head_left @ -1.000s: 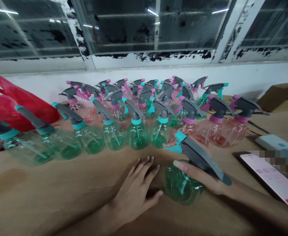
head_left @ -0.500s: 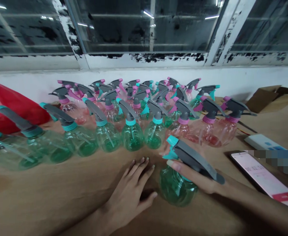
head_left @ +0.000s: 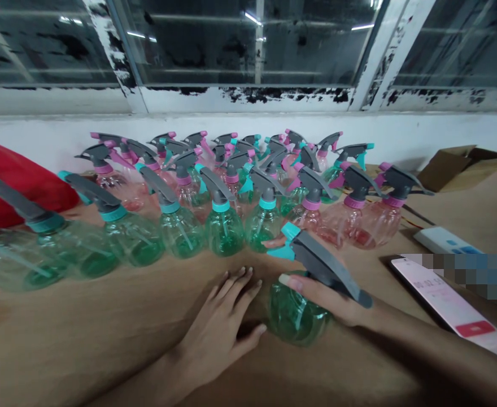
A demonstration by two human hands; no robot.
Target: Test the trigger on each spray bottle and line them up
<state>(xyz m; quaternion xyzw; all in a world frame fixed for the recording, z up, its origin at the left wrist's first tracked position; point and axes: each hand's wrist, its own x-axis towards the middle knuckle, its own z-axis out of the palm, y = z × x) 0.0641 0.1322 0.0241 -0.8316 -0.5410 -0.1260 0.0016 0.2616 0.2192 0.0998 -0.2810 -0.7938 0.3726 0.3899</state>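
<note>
My right hand (head_left: 333, 297) is wrapped round the neck of a green spray bottle (head_left: 297, 316), thumb across its front. The bottle has a grey trigger head with a turquoise nozzle and trigger, and stands slightly tilted near the middle of the table. My left hand (head_left: 221, 325) lies flat on the table (head_left: 117, 333) just left of that bottle, fingers spread, holding nothing. Beyond my hands runs a front row of green spray bottles (head_left: 225, 229) with turquoise collars, continuing at the right with pink spray bottles (head_left: 373, 223).
More pink and green bottles crowd behind, near the white wall (head_left: 401, 133). A red bag (head_left: 15, 181) lies at the left. On the right are a phone (head_left: 452, 299) with a timer, a white power strip (head_left: 443, 240) with cables, and an open cardboard box (head_left: 452, 169).
The right hand and the held green spray bottle have shifted slightly left and up in view. The whole scene has shifted slightly the same way. The left hand stays flat.
</note>
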